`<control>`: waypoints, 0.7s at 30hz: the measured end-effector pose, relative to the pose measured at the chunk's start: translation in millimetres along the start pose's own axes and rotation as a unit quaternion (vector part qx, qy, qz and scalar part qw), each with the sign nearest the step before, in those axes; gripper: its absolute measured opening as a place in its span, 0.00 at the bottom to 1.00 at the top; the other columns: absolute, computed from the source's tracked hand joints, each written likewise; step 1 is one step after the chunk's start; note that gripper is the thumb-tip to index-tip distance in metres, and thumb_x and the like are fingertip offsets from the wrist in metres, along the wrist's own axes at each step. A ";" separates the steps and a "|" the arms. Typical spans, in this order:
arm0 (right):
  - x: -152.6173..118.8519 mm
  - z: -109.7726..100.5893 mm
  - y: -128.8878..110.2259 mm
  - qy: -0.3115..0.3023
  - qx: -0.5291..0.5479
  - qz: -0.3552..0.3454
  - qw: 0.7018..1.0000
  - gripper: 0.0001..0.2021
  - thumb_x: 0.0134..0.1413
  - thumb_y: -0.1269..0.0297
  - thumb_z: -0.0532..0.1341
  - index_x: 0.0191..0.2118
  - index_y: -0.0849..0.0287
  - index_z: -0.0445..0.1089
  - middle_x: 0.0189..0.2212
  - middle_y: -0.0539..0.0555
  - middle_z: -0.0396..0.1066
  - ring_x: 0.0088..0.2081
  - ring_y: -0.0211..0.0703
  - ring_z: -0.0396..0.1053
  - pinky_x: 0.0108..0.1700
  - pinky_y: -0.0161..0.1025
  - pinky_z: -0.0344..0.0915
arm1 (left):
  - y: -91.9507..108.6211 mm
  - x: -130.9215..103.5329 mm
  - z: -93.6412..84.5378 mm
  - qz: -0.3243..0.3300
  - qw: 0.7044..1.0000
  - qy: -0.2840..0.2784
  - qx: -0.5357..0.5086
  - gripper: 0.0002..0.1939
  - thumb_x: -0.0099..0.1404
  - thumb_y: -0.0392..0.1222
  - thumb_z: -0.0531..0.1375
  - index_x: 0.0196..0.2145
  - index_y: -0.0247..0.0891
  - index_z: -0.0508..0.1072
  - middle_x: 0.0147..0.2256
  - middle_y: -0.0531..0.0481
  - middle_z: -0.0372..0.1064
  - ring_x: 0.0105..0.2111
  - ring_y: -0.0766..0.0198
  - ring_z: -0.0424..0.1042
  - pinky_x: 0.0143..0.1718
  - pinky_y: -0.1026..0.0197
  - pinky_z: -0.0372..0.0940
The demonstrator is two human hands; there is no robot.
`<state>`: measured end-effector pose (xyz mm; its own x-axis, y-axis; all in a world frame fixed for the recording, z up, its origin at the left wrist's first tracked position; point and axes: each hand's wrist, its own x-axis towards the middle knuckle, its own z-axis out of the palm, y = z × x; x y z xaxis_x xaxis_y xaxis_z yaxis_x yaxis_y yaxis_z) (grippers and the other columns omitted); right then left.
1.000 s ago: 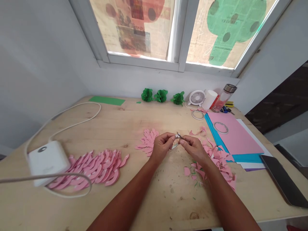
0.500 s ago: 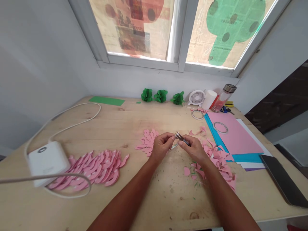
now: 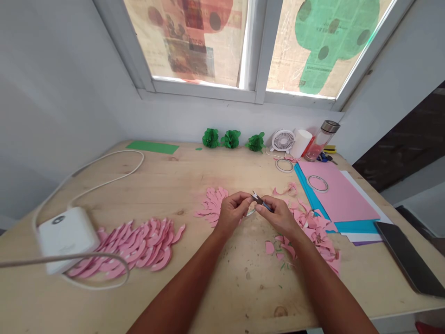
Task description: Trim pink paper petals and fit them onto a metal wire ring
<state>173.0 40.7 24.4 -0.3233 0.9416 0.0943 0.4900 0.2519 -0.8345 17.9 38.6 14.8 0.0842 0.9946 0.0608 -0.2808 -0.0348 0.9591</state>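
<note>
- The right hand (image 3: 278,214), at the centre of the table, grasps small scissors (image 3: 263,204), their tips pointing to about 11 o'clock, at the left fingertips.
- The left hand (image 3: 233,211), at 9 o'clock from the right, has its thumb and fingertips brought together; whether anything is pinched between them, I cannot tell.
- A tape roll (image 3: 251,212) shows only as a pale curved edge between the two hands, just below the fingertips; the rest is hidden.
- Just beside the left hand, at 9 o'clock, lies a small spread of pink petals (image 3: 211,204).
- From the hands at 4 o'clock, partly under the right forearm, are pink scraps (image 3: 318,232); at 5 o'clock, green snippets (image 3: 283,265).
- Farther out, between 8 and 9 o'clock, a heap of curved pink strips (image 3: 146,246) lies against a white box (image 3: 69,236).
- At 3 o'clock is a stack of coloured paper (image 3: 347,199) with a white ring (image 3: 317,183) on it; beyond, towards 4, a black phone (image 3: 408,257).
- Along the wall: a green sheet (image 3: 153,147) at 10 o'clock, three green paper balls (image 3: 231,138) from 11 to 12, a fan (image 3: 283,139) at 1, and a bottle (image 3: 320,141) at 2.
</note>
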 end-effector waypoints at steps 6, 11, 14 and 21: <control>0.1 -0.9 -3.5 -0.004 0.002 -0.001 1.000 0.17 0.52 0.49 0.55 0.31 0.60 0.67 0.21 0.46 0.56 0.23 0.33 0.52 0.25 0.32 0.48 | -1.9 0.8 -0.3 -0.006 1.000 -0.004 0.005 0.11 0.52 0.46 0.61 0.26 0.34 0.72 0.13 0.59 0.53 0.14 0.75 0.50 0.16 0.69 0.45; -0.2 -0.9 -4.4 0.002 0.000 0.001 1.000 0.18 0.52 0.49 0.55 0.29 0.60 0.67 0.20 0.46 0.55 0.23 0.34 0.52 0.25 0.32 0.48 | -2.6 0.9 0.0 -0.007 1.000 -0.005 0.007 0.12 0.52 0.47 0.61 0.26 0.34 0.72 0.13 0.59 0.54 0.14 0.75 0.50 0.16 0.69 0.46; -0.2 -0.4 -4.4 0.006 -0.001 0.000 1.000 0.18 0.52 0.49 0.54 0.29 0.60 0.67 0.20 0.46 0.55 0.23 0.33 0.52 0.24 0.32 0.47 | -2.5 0.7 0.1 -0.007 1.000 -0.007 0.008 0.11 0.52 0.46 0.61 0.26 0.34 0.72 0.13 0.59 0.54 0.14 0.75 0.50 0.17 0.69 0.46; 0.2 0.1 -4.4 0.012 -0.001 0.007 1.000 0.16 0.52 0.50 0.55 0.28 0.60 0.66 0.19 0.46 0.56 0.22 0.33 0.52 0.24 0.32 0.47 | -4.0 1.0 -0.5 -0.002 1.000 -0.008 0.015 0.10 0.53 0.45 0.60 0.25 0.34 0.71 0.14 0.59 0.55 0.14 0.75 0.52 0.17 0.69 0.48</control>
<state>170.7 39.7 28.0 -0.2967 0.9502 0.0953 0.4954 0.2385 -0.8353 18.6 39.8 10.9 0.1014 0.9929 0.0615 -0.2510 -0.0343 0.9674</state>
